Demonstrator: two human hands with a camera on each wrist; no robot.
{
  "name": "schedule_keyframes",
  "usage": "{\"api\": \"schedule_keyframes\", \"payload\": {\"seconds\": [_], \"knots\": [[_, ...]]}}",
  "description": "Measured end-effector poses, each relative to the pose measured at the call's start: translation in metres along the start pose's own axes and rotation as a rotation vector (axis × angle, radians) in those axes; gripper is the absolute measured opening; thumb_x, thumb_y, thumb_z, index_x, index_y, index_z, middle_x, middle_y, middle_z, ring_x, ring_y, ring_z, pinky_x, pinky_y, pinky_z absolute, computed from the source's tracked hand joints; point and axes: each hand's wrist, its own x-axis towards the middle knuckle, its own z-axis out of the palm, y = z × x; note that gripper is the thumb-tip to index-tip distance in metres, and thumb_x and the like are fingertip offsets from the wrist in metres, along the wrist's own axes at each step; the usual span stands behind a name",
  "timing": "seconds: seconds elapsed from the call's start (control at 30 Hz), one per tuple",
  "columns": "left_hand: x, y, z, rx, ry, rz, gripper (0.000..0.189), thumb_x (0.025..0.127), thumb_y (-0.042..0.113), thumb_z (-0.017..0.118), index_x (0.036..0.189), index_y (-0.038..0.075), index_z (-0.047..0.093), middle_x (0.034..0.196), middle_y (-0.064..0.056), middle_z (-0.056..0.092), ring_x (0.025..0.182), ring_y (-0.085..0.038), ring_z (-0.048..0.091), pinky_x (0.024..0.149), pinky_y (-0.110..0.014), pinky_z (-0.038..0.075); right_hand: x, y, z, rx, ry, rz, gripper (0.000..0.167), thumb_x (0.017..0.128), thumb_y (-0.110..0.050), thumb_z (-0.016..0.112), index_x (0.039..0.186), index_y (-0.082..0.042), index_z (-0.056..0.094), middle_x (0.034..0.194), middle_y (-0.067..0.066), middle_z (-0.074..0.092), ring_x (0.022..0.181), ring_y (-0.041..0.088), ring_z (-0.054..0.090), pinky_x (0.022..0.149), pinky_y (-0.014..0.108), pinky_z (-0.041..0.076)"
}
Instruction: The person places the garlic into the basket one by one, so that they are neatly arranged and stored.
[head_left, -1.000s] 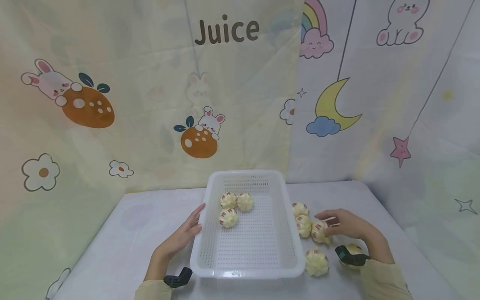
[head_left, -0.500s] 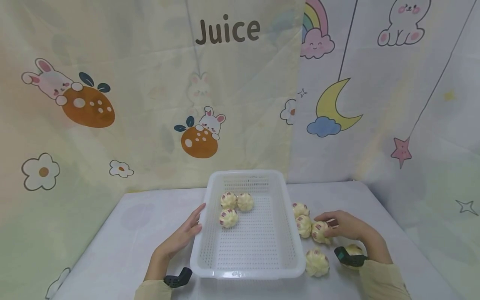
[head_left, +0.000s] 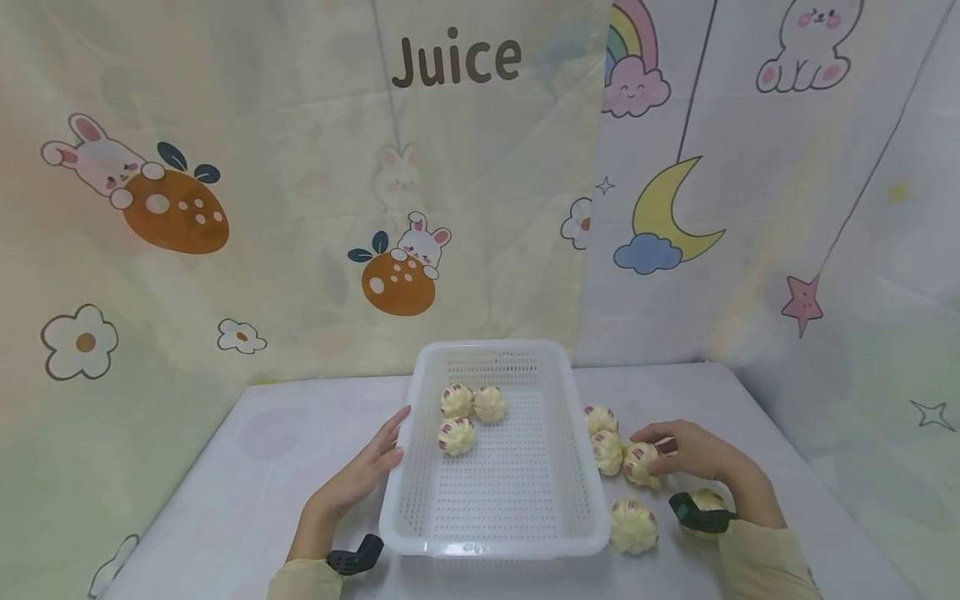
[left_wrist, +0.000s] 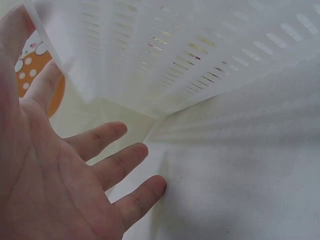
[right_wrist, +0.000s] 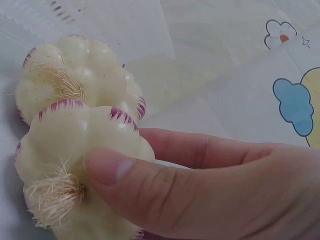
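Note:
Several garlic bulbs, cream with purple streaks, lie beside a white perforated plastic basket (head_left: 525, 492). Between thumb and fingers, my right hand (head_left: 697, 454) holds one garlic bulb (right_wrist: 85, 150) right of the basket. The thumb lies across its front by the dry roots, and the fingers behind are partly hidden. Another garlic bulb (right_wrist: 100, 75) sits directly behind it in the right wrist view. My left hand (head_left: 363, 475) touches the basket's left rim with extended fingers; in the left wrist view the lower fingers spread beneath the rim. Inside the basket, 3 garlic bulbs (head_left: 457, 436) cluster at the upper left.
A garlic bulb (head_left: 633, 526) sits near the basket's lower right corner. Another garlic bulb (head_left: 707, 504) is partly hidden by the right wrist's black camera mount (head_left: 702, 514). Behind the white-covered table (head_left: 277, 467) hangs a printed cloth backdrop (head_left: 495, 208).

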Motion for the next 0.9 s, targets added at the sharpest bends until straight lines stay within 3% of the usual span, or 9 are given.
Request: {"api": "schedule_keyframes", "payload": {"seconds": [0.37,0.9], "knots": [[0.0,0.002,0.001,0.009,0.008,-0.012,0.065,0.096,0.042,0.047,0.15,0.041,0.011,0.159,-0.015,0.013,0.141,-0.049,0.018,0.101,-0.075,0.018,-0.004,0.003,-0.003,-0.016,0.036,-0.022,0.053,0.079,-0.032,0.074,0.123,-0.006,0.061,0.124,0.019,0.06,0.108,0.04,0.06,0.086,0.05,0.051],[-0.001,0.003,0.001,-0.005,-0.003,-0.002,0.064,0.097,0.04,0.045,0.151,0.039,0.01,0.159,-0.015,0.014,0.141,-0.048,0.019,0.102,-0.074,0.019,-0.008,-0.01,-0.009,-0.044,0.128,-0.013,0.05,0.079,-0.033,0.074,0.122,-0.011,0.062,0.125,0.019,0.06,0.109,0.04,0.06,0.088,0.052,0.049]]}}
